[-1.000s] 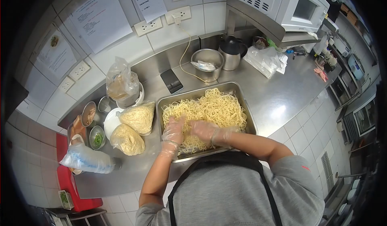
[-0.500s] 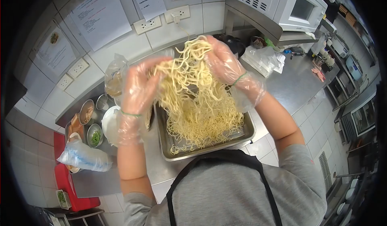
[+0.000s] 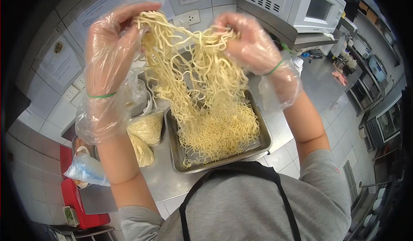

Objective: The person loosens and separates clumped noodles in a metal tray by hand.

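Pale yellow noodles (image 3: 215, 73) hang in long tangled strands from both of my raised hands. My left hand (image 3: 112, 43), in a clear plastic glove with a green band at the wrist, grips one side of the bunch. Gloved and banded the same way, my right hand (image 3: 254, 43) clasps the other side, with strands showing between its fingers. Below, a rectangular metal tray (image 3: 265, 143) holds a loose heap of the same noodles, and the lower ends of the hanging strands reach down into it.
Bags of noodles (image 3: 146, 129) lie left of the tray on the steel counter (image 3: 170, 183). A blue-white plastic bag (image 3: 86, 168) sits farther left, by a red surface (image 3: 71, 193). A white microwave (image 3: 316, 6) stands on a raised shelf at the back right.
Both hands have risen and moved apart, the left one up and leftward, stretching the noodles wider. The noodle bags beside the tray now show below my left arm.
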The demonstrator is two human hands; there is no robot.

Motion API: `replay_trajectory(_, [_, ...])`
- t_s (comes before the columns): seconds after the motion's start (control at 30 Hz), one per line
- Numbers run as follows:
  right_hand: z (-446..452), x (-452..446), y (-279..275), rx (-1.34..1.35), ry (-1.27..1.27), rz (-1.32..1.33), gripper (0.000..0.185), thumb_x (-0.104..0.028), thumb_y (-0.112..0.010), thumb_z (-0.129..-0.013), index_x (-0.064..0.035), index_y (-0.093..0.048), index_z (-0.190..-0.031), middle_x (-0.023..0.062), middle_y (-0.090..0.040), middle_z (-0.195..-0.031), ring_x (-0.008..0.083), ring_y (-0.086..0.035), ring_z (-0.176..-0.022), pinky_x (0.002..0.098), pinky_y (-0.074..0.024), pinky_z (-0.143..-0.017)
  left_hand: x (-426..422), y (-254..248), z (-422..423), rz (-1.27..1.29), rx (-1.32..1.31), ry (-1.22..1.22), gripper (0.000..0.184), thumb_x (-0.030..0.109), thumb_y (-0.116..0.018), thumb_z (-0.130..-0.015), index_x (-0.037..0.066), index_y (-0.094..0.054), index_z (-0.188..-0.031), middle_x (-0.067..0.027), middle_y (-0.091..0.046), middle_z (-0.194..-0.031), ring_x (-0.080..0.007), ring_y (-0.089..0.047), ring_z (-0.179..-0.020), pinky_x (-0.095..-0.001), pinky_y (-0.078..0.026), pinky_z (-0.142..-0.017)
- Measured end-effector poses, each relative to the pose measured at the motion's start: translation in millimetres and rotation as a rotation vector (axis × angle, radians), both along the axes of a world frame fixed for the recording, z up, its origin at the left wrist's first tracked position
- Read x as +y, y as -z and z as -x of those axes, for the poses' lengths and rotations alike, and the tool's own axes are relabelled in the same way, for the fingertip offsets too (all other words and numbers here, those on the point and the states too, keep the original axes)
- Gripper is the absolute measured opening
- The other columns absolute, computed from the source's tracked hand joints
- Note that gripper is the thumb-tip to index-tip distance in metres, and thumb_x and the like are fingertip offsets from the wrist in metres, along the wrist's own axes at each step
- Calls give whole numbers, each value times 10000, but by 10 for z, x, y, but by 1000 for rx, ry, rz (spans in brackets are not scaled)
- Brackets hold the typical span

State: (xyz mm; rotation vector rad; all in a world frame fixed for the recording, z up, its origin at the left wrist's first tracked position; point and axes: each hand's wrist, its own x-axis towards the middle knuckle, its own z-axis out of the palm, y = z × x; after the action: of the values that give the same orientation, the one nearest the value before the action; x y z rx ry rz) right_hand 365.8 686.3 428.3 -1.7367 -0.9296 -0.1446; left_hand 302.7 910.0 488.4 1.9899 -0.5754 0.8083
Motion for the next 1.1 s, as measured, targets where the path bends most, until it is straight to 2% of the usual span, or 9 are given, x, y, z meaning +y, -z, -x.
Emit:
replay_trajectory(0.17, [-99,-3,595,-245,-203,389,206,-15,-642,-778,-40,-606,-979,73,-609,-861,221,-608,-957,361,-484,-902,152,657,-219,-218,284,-69,355,-54,-542,-757,57,-717,-1046,-94,-716,-982,-176,-655,-855,-295,-530,-804])
replay_trajectory(0.3, [-133,-51,1233,-223,-149,725,291,-29,-594,-772,-56,-624,-1061,127,-625,-1089,307,-597,-1069,392,-470,-956,243,1857,-186,-825,402,-65,576,61,-621,-797,84,-500,-1360,-256,-438,-1411,-376,-449,-1300,-390,-393,-1075])
replay_trajectory(0.4, [-75,61,2036,-113,-268,1185,429,-33,-552,-780,-99,-605,-1201,161,-571,-1275,345,-567,-1152,407,-445,-1012,98,2571,-2,-1128,725,-19,837,283,-667,-811,173,-230,-1517,-269,-203,-1536,-422,-299,-1386,-451,-328,-1120])
replay_trajectory(0.53, [411,137,2797,-339,89,969,385,-73,-581,-796,-113,-611,-1178,183,-633,-1099,347,-621,-1037,414,-532,-835,-297,3079,347,-1097,926,-66,1044,460,-748,-738,217,-130,-1543,-246,-99,-1570,-549,-155,-1391,-542,-283,-1128])
replay_trajectory(0.63, [283,174,2786,-120,54,928,496,-61,-634,-754,-117,-574,-1243,198,-603,-1189,369,-609,-1062,414,-503,-907,-423,3234,289,-1008,934,-270,1140,507,-790,-674,244,-104,-1546,-226,-56,-1576,-589,-88,-1382,-561,-291,-1120])
replay_trajectory(0.7, [122,150,2684,0,-32,884,538,-65,-670,-728,-116,-569,-1253,196,-605,-1197,370,-604,-1069,420,-490,-934,-306,3464,265,-893,659,-349,891,398,-788,-703,210,-338,-1449,-217,-392,-1395,-463,-364,-1297,-514,-432,-999])
replay_trajectory(0.8, [-113,101,2504,-21,-4,733,464,-184,-709,-755,-108,-607,-1201,169,-663,-1064,337,-615,-1044,424,-493,-912,-71,3440,-79,-581,561,-312,676,286,-770,-711,139,-517,-1320,-166,-634,-1077,-359,-613,-986,-450,-512,-866])
replay_trajectory(1.03, [-127,-174,1148,-378,283,415,470,-366,-666,-838,-47,-588,-1174,199,-661,-1007,402,-613,-955,475,-492,-857,134,2252,-203,-415,220,-186,722,105,-756,-700,96,-448,-1353,-218,-649,-1000,-430,-609,-934,-488,-497,-787])
replay_trajectory(1.1, [-246,-231,982,-292,203,370,425,-306,-624,-900,-52,-570,-1237,171,-664,-1035,338,-643,-901,360,-509,-840,50,1801,-85,-426,245,-283,692,74,-752,-693,112,-480,-1328,-223,-645,-1022,-434,-607,-931,-475,-498,-803])
